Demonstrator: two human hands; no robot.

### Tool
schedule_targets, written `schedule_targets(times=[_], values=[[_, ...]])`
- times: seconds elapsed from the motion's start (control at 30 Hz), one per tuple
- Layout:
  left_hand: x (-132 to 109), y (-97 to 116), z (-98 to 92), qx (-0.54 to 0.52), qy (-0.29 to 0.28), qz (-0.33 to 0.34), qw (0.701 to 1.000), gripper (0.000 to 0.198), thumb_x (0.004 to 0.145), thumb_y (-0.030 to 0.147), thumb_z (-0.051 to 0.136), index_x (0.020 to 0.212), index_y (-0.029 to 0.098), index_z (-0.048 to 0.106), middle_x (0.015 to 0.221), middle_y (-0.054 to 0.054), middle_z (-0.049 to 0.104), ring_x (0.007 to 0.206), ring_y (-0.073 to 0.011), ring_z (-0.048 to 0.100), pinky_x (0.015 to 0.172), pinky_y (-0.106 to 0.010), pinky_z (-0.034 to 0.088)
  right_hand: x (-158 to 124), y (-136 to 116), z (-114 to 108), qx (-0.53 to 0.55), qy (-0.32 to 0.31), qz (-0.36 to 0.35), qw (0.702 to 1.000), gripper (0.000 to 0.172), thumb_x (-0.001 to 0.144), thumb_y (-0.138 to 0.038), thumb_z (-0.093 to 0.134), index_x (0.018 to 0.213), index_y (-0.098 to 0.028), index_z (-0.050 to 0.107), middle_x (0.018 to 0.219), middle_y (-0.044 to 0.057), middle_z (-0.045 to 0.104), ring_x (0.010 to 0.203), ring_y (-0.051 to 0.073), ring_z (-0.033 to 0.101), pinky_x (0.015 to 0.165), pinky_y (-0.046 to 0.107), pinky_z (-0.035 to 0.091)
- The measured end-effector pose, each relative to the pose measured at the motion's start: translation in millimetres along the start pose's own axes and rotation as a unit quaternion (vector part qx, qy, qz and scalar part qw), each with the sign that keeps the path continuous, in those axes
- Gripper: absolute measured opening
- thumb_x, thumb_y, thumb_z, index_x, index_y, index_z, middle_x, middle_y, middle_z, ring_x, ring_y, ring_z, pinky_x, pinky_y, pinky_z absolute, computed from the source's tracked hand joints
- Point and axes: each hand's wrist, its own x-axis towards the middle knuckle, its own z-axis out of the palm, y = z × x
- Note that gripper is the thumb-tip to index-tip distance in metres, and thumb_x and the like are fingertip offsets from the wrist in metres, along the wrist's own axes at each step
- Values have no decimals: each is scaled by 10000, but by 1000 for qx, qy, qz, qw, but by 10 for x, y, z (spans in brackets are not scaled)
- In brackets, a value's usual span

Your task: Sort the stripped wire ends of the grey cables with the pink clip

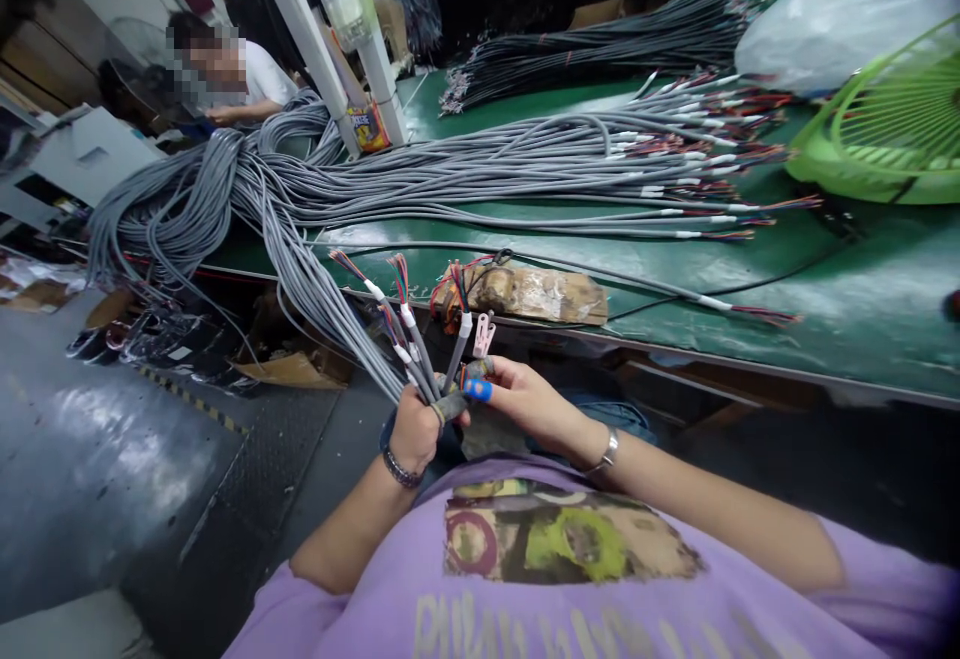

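Note:
My left hand (421, 427) is closed around several grey cables (424, 354), whose stripped ends fan upward into thin coloured wires with white wraps. Close beside it, my right hand (517, 394) has its thumb and fingers pinched at one cable (457, 354) of the group, just below its white wrap. Blue tape and grey finger covers wrap some of my fingers. Behind my right hand a pink clip (484, 335) stands by the bench edge. From my left hand the cable bundle (322, 309) runs up to the bench. The fingertips partly hide one another.
Many grey cables (450, 174) lie along the green bench (862, 309), with black cables (600, 64) behind. A taped wooden block (544, 294) sits at the front edge. A green fan (885, 129) and plastic bag (847, 19) are at right. Another person (255, 79) sits at far left.

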Motion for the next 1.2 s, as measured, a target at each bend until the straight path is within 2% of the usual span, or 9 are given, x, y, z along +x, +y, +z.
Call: schedule_targets(times=[0.1,0.23,0.33,0.47,0.63,0.83,1.03,1.2], values=[[2,27,-11,31,-34,-24,999,261,675,352,744,590,128,642,487,-24,617,474,-124,550,515,-235,425,33,-21,30,-14,11,-10,1000,356,688,-473,739,717,-171,553,577,-13,609,553,119,523,563,256,377],[-1,74,-35,52,-72,-71,994,252,662,350,749,632,115,662,507,-40,639,454,-126,549,485,-231,417,35,-30,6,-7,4,-7,1000,342,656,-440,762,687,-172,552,609,-12,595,582,128,528,604,278,400],[-1,78,-23,21,-50,-73,996,215,640,307,758,625,121,650,486,-26,629,440,-115,540,479,-221,406,38,-23,-9,-22,30,2,999,331,618,-416,782,667,-165,573,598,-25,563,561,105,469,570,258,364],[18,31,14,-33,10,-30,999,164,658,265,733,631,130,645,480,-14,623,450,-114,550,498,-222,415,44,8,-7,-3,97,36,995,346,584,-425,782,631,-163,561,538,-53,488,501,75,365,501,235,274],[52,-18,38,-58,49,-17,997,165,657,249,739,618,149,613,471,2,615,439,-116,547,487,-226,418,34,52,6,21,112,22,993,339,583,-421,783,647,-164,571,549,-52,490,512,76,356,513,237,271],[52,-19,30,-44,42,-15,998,158,672,239,719,598,147,614,464,2,602,442,-113,535,491,-227,412,43,77,-20,20,105,17,994,353,600,-441,782,663,-166,569,566,-49,489,523,79,371,524,238,288],[48,-21,48,-8,22,-14,1000,220,678,308,720,574,142,620,442,-1,574,442,-118,521,490,-234,394,52,-21,6,-18,46,9,999,380,657,-476,748,821,-157,621,708,9,615,611,115,496,551,245,341],[48,-9,64,22,13,-7,1000,281,686,350,720,529,141,615,446,-5,564,443,-112,503,508,-242,394,85,8,16,-44,76,-9,996,362,657,-480,742,725,-152,603,624,-16,576,547,95,438,521,242,316]])
